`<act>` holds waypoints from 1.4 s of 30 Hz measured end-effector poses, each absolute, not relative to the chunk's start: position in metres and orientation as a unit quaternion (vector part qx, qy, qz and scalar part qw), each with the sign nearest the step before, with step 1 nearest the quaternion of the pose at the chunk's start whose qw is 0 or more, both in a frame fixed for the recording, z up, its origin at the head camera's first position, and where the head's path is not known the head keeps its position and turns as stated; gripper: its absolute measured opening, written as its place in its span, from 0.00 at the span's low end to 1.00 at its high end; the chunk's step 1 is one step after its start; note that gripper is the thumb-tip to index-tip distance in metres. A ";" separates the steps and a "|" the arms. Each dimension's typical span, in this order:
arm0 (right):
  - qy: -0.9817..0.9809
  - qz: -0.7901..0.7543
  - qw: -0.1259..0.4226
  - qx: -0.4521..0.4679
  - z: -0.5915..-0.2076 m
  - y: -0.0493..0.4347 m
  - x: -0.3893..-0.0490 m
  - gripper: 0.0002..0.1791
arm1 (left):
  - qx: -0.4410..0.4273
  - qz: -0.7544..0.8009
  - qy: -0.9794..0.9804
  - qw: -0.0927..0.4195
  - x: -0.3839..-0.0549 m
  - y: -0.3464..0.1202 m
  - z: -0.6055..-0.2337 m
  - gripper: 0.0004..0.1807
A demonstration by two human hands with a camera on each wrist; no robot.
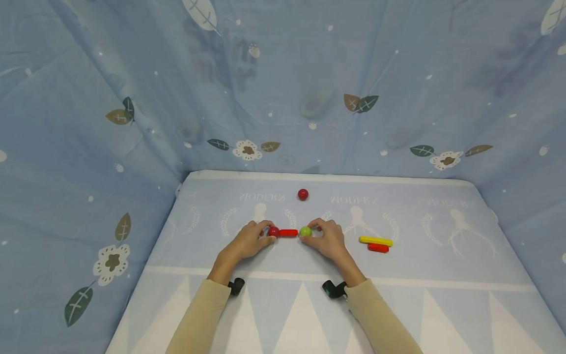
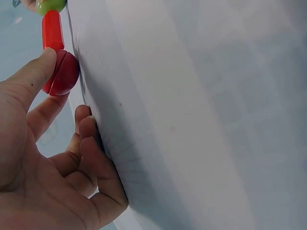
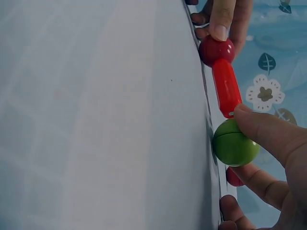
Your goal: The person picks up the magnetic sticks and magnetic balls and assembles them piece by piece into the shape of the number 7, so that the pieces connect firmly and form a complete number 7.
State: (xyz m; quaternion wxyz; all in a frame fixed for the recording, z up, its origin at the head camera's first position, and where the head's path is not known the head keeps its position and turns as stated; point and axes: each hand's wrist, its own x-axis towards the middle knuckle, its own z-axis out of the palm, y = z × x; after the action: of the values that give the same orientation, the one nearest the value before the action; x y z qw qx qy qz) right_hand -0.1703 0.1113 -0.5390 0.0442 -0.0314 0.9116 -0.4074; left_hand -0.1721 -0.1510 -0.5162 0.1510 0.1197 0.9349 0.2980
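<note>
The right hand (image 1: 329, 239) pinches the green ball (image 1: 305, 231) between thumb and forefinger, spread only as wide as the ball; in its wrist view the thumb tip lies at the side that faces the red stick (image 1: 288, 233). The left hand (image 1: 248, 240) grips the near red ball (image 1: 273, 232) in the same way, thumb on one side and forefinger on the other, its remaining fingers loosely bent beside the tabletop (image 1: 327, 265).

The stick lies between the two balls, its long axis running left to right, almost in line with both. Its left end meets the near red ball; its right end points at the green ball, with a narrow gap between them in the head view. So the stick is to the left of the right hand and to the right of the left hand, and the left hand's ball is the one it adjoins. Whether the right thumb touches the stick's end, I cannot tell.

Beyond the hands, roughly straight out from the green ball, sits the far red ball (image 1: 302, 194). Off to the right of the right hand, the yellow stick (image 1: 376, 241) lies alongside a spare red stick (image 1: 378, 249), both aimed roughly left to right.
</note>
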 end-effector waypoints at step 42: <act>0.889 -0.450 0.010 -0.090 -0.518 0.166 -0.137 0.18 | 0.112 0.296 0.935 0.157 -0.172 -0.150 -0.515 0.21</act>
State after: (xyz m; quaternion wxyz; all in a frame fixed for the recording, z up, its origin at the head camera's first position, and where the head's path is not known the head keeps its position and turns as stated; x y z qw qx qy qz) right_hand -0.1369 0.1659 -0.5178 0.0103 -0.0901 0.8886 -0.4497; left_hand -0.1721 -0.1499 -0.5155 0.1574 0.1124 0.9353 0.2965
